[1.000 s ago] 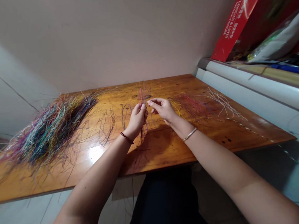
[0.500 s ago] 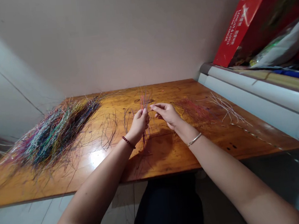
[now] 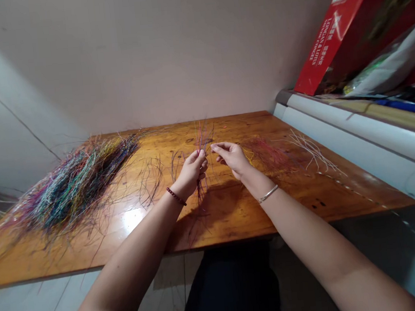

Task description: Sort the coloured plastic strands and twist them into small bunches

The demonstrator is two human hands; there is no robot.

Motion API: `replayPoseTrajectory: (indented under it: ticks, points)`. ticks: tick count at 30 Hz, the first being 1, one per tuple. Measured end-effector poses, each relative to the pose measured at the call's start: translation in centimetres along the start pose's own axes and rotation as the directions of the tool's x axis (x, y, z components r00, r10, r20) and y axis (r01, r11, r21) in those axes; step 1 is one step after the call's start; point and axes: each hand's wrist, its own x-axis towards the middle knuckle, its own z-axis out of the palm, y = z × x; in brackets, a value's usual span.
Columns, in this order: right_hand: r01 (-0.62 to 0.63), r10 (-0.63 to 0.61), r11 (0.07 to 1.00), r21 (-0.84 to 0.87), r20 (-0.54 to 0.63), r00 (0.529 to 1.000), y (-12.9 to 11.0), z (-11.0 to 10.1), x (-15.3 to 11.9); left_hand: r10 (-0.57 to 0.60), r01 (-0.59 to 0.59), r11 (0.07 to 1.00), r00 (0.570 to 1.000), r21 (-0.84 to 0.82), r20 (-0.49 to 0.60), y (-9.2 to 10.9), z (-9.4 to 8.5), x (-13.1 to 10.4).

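Observation:
My left hand is closed round a small bundle of thin wire-like strands, red and purple among them. The strand tops fan out above my thumb, and darker ends hang below the fist. Just to the right, my right hand is pinched, thumb against forefinger, level with the left thumb. What lies between those fingertips is too fine to make out. Behind the right hand, a few yellow strands show on the table. Loose dark strands lie left of my left hand.
A large heap of multicoloured strands covers the left of the wooden table. Red strands and white strands lie on the right. Long white rolls and a red box border the right side; a wall stands behind.
My right hand has shifted very slightly right, away from the left. The left hand keeps its hold on the bundle, and the view has moved a little.

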Motion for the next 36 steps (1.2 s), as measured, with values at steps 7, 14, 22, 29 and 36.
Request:
replayPoseTrajectory:
  ticks: [7,14,22,29,36]
  points:
    - [0.028,-0.029,0.999,-0.02,-0.057,0.998,0.6,-0.1,0.3,-0.03,0.033,0.997,0.999,-0.069,0.042,0.2,-0.2,0.1]
    - [0.265,-0.268,0.961,-0.076,-0.028,0.963,0.1,0.5,-0.5,0.024,-0.026,0.999,0.999,-0.043,-0.046,-0.1,-0.5,0.5]
    - [0.318,-0.314,0.945,-0.07,0.067,0.947,0.4,1.1,-0.7,-0.011,0.011,0.999,1.0,0.033,-0.013,-0.4,-0.3,0.3]
    - [0.118,-0.129,0.95,0.289,0.018,0.992,-1.8,-1.2,-0.1,-0.018,0.018,1.0,1.0,0.012,-0.024,0.0,-0.7,0.4]
    - [-0.047,0.065,0.819,0.571,-0.012,0.998,-2.5,-2.6,0.5,-0.018,0.017,1.0,1.0,-0.011,-0.022,0.3,-1.2,0.5]
